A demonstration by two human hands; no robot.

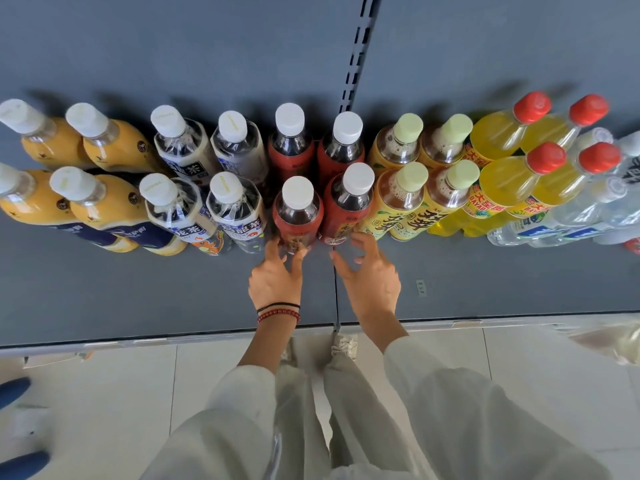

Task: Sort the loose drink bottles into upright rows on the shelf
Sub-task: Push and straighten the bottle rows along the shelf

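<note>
We look down on a dark grey metal shelf (138,289) w/ two upright rows of drink bottles. Our left hand (275,282) has its grip round the base of the near-row red-label dark tea bottle w/ white cap (298,216). That bottle is straight ahead of the hand, long axis vertical. Our right hand (372,278) has its grip released, w/ spread fingertips at the red-label twin bottle (349,202) just right of the first.

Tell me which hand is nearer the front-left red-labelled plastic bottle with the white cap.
Left. The left hand touches the front-left red-labelled bottle at its base; the right hand is further right, at the neighbouring red-labelled bottle.
</note>
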